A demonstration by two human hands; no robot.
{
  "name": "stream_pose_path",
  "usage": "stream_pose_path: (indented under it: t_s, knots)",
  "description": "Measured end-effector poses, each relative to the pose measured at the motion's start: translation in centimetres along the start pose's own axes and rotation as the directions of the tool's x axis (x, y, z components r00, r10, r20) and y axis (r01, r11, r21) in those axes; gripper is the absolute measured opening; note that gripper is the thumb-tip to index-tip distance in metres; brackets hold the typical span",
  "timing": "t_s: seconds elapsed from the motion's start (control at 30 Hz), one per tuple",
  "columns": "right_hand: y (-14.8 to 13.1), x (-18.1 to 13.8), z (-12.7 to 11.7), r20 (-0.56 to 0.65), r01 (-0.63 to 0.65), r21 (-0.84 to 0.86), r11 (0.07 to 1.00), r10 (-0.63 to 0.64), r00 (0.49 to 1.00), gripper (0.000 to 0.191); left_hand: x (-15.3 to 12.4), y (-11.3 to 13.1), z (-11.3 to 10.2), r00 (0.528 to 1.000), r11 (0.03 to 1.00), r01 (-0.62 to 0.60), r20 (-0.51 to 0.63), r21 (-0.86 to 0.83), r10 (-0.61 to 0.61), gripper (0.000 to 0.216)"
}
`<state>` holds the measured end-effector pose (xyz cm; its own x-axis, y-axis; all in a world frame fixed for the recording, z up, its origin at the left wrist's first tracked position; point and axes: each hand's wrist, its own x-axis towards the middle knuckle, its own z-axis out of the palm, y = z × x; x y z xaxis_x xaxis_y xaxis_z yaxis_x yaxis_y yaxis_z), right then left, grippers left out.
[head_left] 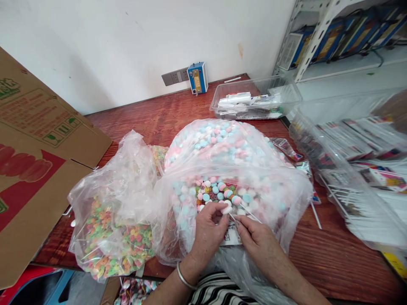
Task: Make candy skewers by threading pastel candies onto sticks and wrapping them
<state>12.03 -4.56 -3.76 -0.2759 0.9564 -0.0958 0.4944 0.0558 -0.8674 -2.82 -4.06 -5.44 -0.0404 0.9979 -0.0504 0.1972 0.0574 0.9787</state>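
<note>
My left hand (207,228) pinches a round white marshmallow (227,209) between thumb and fingers. Close beside it, my right hand (260,238) is closed on a thin white stick (232,217), whose tip points at the marshmallow; whether it has gone in I cannot tell. Both hands work at the mouth of a large clear plastic bag (286,190) full of pink, blue and white marshmallows (219,133). In the bag's opening lie loose marshmallows (215,189) and colourful ring-shaped candies. Another white stick (251,213) runs from a pink-and-blue piece.
A second plastic bag (133,203) of ring candies lies left, near a cardboard box (41,140). Clear bins (337,186) with packets and white sticks stand right; another bin (257,111) sits behind. A blue device (197,78) stands by the wall sockets.
</note>
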Motion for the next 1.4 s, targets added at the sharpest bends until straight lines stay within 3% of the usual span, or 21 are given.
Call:
stream_pose_path:
  t_s: [0.17,0.23,0.33,0.4,0.5,0.67,0.73,0.83,0.97,1.03,1.1,1.17,1.23,1.3,1.4]
  knots:
    - [0.9,0.2,0.7,-0.073,-0.034,0.010,0.999,0.035,0.997,0.026,-1.5,0.2,-0.4,0.980,0.966,-0.157,0.156,0.203,0.127,0.042]
    - [1.0,0.5,0.5,-0.091,-0.049,0.058,0.997,0.054,0.994,0.029,-0.8,0.3,-1.3,0.980,0.939,-0.178,0.136,0.294,0.143,0.048]
    - [1.1,0.8,-0.1,-0.130,-0.063,0.056,0.996,0.069,0.989,0.032,1.4,0.3,-2.9,0.967,0.804,-0.232,0.040,0.547,0.252,0.037]
    - [1.1,1.0,-0.6,-0.138,-0.069,0.027,0.997,0.073,0.988,0.030,2.9,0.1,-3.7,0.950,0.682,-0.268,0.070,0.680,0.304,0.027]
    - [1.3,1.0,-0.9,-0.118,-0.082,0.002,0.997,0.081,0.990,0.028,4.0,0.0,-3.9,0.941,0.567,-0.309,0.162,0.764,0.296,0.017]
    - [1.5,1.1,-0.7,-0.085,-0.068,-0.008,0.998,0.067,0.994,0.028,4.0,0.2,-2.8,0.944,0.479,-0.314,0.214,0.820,0.251,0.008]
    - [1.4,1.1,-0.6,-0.063,-0.055,-0.024,0.998,0.053,0.997,0.028,4.1,0.2,-2.6,0.949,0.513,-0.298,0.193,0.805,0.249,0.009]
    - [1.2,0.9,-0.6,-0.029,-0.056,-0.050,0.997,0.054,0.998,0.027,4.3,0.2,-3.1,0.971,0.698,-0.220,0.082,0.681,0.226,0.012]
    - [0.4,0.6,-0.4,0.021,-0.049,-0.033,0.998,0.049,0.999,0.027,4.5,0.4,-4.1,0.998,0.947,0.055,-0.032,0.316,-0.047,0.013]
    - [0.1,0.6,-0.3,0.027,-0.036,-0.019,0.999,0.037,0.999,0.027,4.5,0.6,-4.3,0.983,0.973,0.180,-0.005,0.144,-0.181,0.016]
    - [0.0,0.6,-0.2,0.019,-0.029,-0.010,1.000,0.029,0.999,0.026,4.4,0.7,-4.2,0.974,0.973,0.227,-0.004,0.036,-0.227,0.020]
    - [0.1,0.6,-0.3,0.001,-0.028,-0.008,1.000,0.028,1.000,0.026,4.1,0.8,-4.2,0.980,0.983,0.182,-0.082,0.015,-0.181,0.026]
    - [0.5,0.6,-0.4,-0.019,-0.034,-0.014,0.999,0.034,0.999,0.025,3.7,1.0,-4.3,0.990,0.983,0.066,-0.132,0.174,-0.043,0.027]
    - [0.8,0.5,-0.6,-0.034,-0.042,-0.023,0.999,0.041,0.999,0.025,3.3,1.1,-4.4,0.995,0.881,-0.087,0.001,0.465,0.098,0.016]
    - [1.0,0.6,-0.6,-0.034,-0.049,-0.028,0.998,0.048,0.998,0.025,3.2,1.0,-4.3,0.952,0.593,-0.299,0.281,0.748,0.124,0.019]
